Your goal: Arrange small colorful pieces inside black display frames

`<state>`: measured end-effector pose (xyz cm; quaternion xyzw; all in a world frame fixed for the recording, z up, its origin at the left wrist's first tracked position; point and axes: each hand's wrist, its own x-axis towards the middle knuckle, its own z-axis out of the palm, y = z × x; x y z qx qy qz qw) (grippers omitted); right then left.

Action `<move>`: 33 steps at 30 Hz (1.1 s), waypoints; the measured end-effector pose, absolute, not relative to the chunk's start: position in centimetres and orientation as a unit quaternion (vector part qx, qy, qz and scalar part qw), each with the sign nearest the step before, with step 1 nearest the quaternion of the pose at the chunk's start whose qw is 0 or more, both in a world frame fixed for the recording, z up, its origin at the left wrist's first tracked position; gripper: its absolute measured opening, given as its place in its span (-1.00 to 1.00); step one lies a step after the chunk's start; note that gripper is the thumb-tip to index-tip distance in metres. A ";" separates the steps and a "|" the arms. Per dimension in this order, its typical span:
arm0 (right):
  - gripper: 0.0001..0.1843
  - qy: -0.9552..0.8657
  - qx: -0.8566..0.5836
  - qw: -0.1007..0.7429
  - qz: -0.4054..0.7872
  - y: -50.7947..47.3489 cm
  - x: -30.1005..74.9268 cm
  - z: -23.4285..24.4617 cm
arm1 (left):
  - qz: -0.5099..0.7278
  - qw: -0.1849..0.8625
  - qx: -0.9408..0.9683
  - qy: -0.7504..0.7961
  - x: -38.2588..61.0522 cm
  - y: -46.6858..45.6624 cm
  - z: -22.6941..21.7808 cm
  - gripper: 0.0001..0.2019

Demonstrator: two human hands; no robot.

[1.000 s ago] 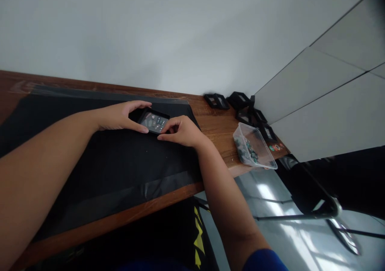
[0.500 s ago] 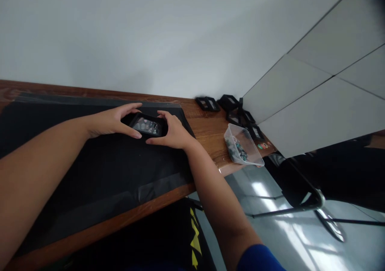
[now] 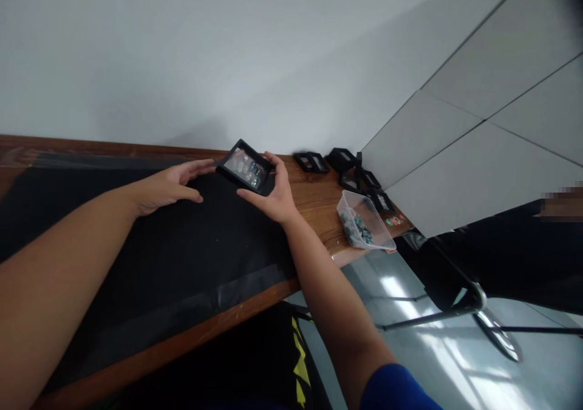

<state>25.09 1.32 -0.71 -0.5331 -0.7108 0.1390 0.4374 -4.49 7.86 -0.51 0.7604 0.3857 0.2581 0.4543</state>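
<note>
A small black box with a clear window [image 3: 247, 167] is tilted up above the black mat [image 3: 191, 264]. Several small shiny round pieces show behind its window; I cannot make out their kind. My right hand [image 3: 276, 191] grips the box by its right end, thumb along the near edge and fingers on the far side. Just left of the box, my left hand [image 3: 175, 185] is open, thumb and fingers apart. Its fingertips come close to the box's left corner; whether they touch is hard to tell.
Several similar black boxes [image 3: 312, 162] lie along the wall at the right end of the wooden table [image 3: 314, 206]. A clear plastic tub [image 3: 368, 222] with small grey-green pieces stands at the table's right edge. Beyond is a metal-framed chair [image 3: 473, 300], with part of a person there.
The windowed box has risen off the mat and tilted, moving right and away with my right hand. My left hand has let go of it and stays at the left.
</note>
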 end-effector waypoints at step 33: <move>0.11 -0.676 -0.504 0.537 -0.012 -0.2 25.7 0.3 | 0.229 0.121 0.714 0.650 2.3 6.9 -0.7 -0.36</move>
